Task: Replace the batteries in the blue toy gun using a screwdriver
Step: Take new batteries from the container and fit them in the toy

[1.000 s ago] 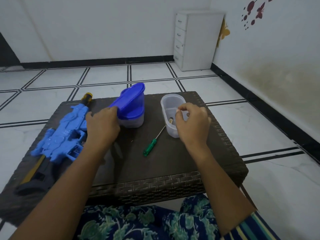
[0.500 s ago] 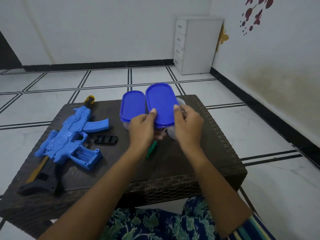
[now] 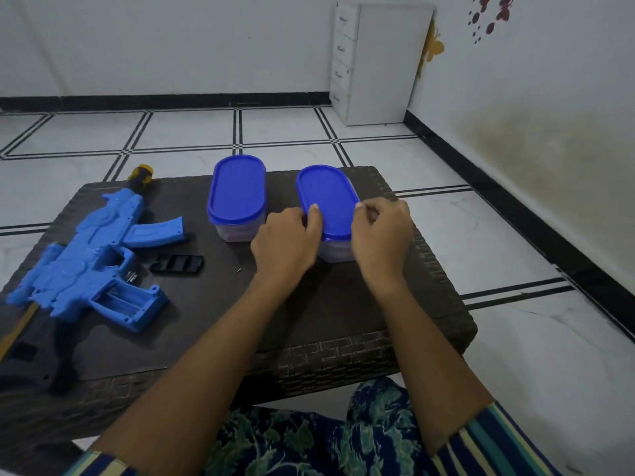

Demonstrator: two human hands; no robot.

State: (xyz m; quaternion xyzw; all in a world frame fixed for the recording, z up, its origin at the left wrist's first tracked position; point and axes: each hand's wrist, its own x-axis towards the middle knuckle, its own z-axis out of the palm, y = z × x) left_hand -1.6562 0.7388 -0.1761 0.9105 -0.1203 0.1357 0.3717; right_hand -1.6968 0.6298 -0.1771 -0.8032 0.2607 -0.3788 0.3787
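The blue toy gun (image 3: 86, 262) lies on its side at the left of the dark wicker table (image 3: 343, 338), its battery compartment (image 3: 127, 300) open and facing up. The black battery cover (image 3: 177, 264) lies beside it, and a small screw (image 3: 238, 270) a little to the right. Two clear containers with blue lids stand at the back. My left hand (image 3: 287, 243) and my right hand (image 3: 383, 235) grip the right container (image 3: 335, 252), thumbs on the near edge of its blue lid (image 3: 326, 197). No screwdriver shows.
The left container (image 3: 237, 197) stands closed right next to my left hand. A white drawer cabinet (image 3: 374, 60) stands in the far corner of the tiled floor. The table's right edge runs close to my right hand. My patterned lap is below the near edge.
The blue lid, held up in both hands half a second ago, now sits on the right container. Both hands came down with it. The green screwdriver is no longer in sight.
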